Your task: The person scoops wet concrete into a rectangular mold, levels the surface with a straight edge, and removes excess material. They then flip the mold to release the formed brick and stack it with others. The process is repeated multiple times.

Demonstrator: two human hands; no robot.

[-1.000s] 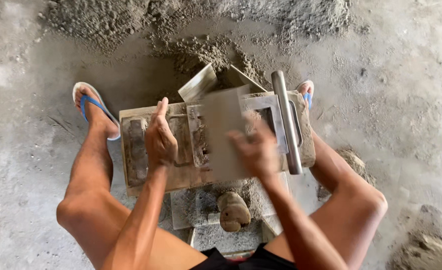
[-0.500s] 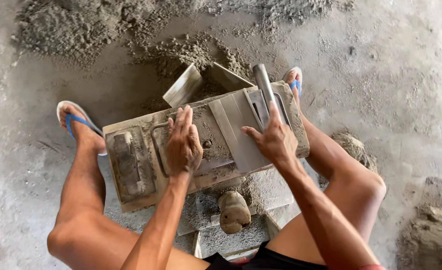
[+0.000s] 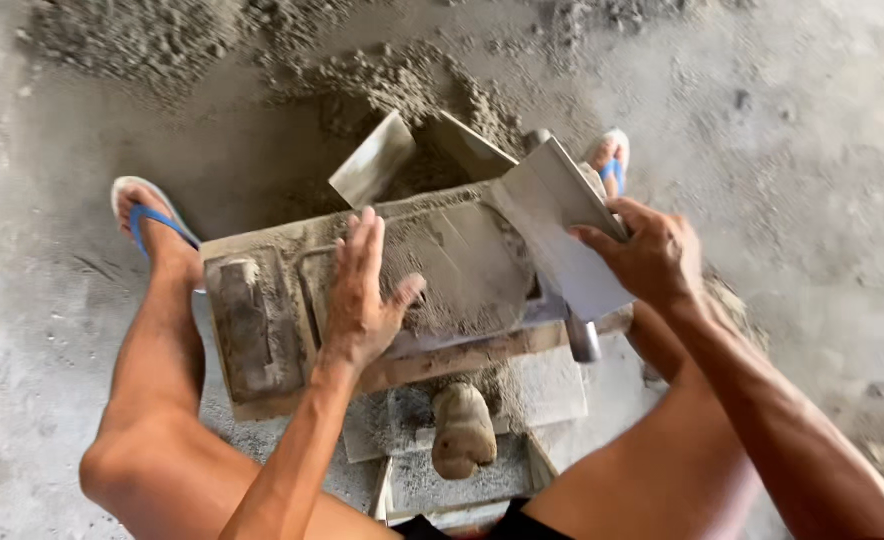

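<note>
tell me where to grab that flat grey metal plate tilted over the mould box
Probably by its near right edge, from the right. The metal plate is thin, flat and tilted over the mould box, so only edges offer purchase, and the right hand already pinches there.

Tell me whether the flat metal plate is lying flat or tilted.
Tilted: the right hand holds the metal plate raised off the mould.

Left hand [image 3: 362, 290] flat on the sandy block mould [image 3: 382, 300], right hand [image 3: 652, 255] gripping its raised metal lid [image 3: 562, 225].
</note>
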